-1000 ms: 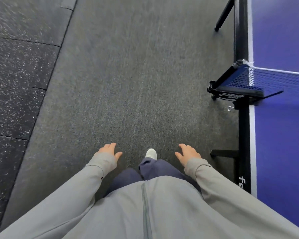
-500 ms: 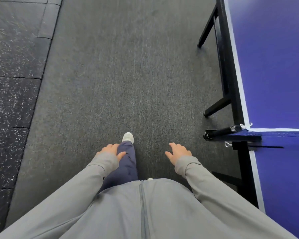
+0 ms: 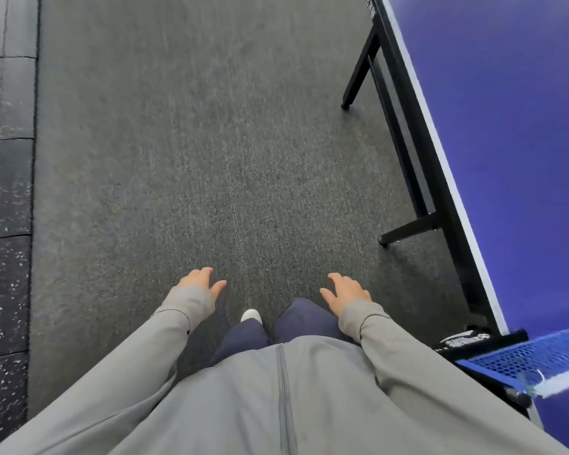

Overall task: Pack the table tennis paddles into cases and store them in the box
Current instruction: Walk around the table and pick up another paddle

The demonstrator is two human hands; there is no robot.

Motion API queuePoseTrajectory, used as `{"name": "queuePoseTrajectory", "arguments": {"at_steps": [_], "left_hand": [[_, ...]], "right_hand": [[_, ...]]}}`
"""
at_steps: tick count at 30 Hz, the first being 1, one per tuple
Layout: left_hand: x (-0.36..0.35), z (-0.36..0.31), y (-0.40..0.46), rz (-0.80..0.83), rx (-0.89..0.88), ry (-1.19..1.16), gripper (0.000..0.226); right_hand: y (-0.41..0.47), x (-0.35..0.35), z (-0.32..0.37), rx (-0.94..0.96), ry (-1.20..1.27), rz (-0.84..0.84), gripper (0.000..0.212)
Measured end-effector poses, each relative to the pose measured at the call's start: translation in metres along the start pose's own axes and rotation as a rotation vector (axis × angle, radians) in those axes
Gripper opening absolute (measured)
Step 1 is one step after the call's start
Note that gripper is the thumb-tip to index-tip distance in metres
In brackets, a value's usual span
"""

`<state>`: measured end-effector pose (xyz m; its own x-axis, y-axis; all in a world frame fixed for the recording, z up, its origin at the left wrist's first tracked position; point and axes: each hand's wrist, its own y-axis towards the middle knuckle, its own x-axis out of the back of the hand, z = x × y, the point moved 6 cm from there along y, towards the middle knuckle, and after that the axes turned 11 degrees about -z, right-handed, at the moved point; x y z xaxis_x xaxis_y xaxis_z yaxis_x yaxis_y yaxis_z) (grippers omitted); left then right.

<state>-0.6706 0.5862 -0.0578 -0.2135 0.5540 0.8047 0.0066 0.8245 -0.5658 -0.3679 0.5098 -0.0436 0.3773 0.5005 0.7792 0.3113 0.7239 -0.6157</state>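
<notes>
No paddle, case or box shows in the head view. My left hand [image 3: 200, 282] hangs over the grey carpet with relaxed fingers and holds nothing. My right hand [image 3: 345, 292] hangs beside my right thigh, fingers loosely spread, also holding nothing. Both arms are in grey sleeves. The blue table tennis table [image 3: 506, 133] runs along my right side, its top bare in the part I see.
The table's black frame and legs [image 3: 408, 229] stand on the grey carpet [image 3: 211, 159] to my right. The blue net [image 3: 536, 359] and its black clamp sit at the lower right. Black speckled rubber tiles [image 3: 4, 192] line the left. My white shoe [image 3: 251, 315] steps forward.
I have walked forward along the table: the net slid from the upper right down to the lower right. My legs swapped steps. Both hands stayed free of anything.
</notes>
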Motion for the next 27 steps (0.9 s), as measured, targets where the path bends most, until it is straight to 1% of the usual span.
{"name": "queuePoseTrajectory", "arguments": {"at_steps": [3, 6, 11, 14, 17, 24, 27], "left_hand": [[0.016, -0.013, 0.036, 0.043, 0.009, 0.027, 0.056], [0.031, -0.03, 0.075, 0.057, 0.018, 0.044, 0.056], [0.063, -0.061, 0.135, 0.097, 0.079, 0.006, 0.056], [0.093, -0.082, 0.175, 0.049, 0.069, -0.021, 0.055], [0.131, -0.096, 0.217, 0.009, 0.064, -0.065, 0.055], [0.193, -0.09, 0.317, 0.024, 0.135, -0.1, 0.054], [0.223, -0.081, 0.372, 0.036, 0.144, -0.117, 0.054]], "right_hand": [[0.037, 0.025, 0.005, -0.052, 0.048, -0.007, 0.047], [0.082, 0.047, 0.011, -0.063, 0.06, -0.01, 0.047], [0.161, 0.095, 0.023, -0.089, 0.099, 0.041, 0.047], [0.204, 0.128, 0.033, -0.089, 0.129, 0.043, 0.047], [0.244, 0.16, 0.049, -0.07, 0.088, 0.05, 0.047], [0.336, 0.205, 0.107, -0.053, 0.027, 0.108, 0.048], [0.382, 0.232, 0.141, -0.074, 0.01, 0.093, 0.049]]}}
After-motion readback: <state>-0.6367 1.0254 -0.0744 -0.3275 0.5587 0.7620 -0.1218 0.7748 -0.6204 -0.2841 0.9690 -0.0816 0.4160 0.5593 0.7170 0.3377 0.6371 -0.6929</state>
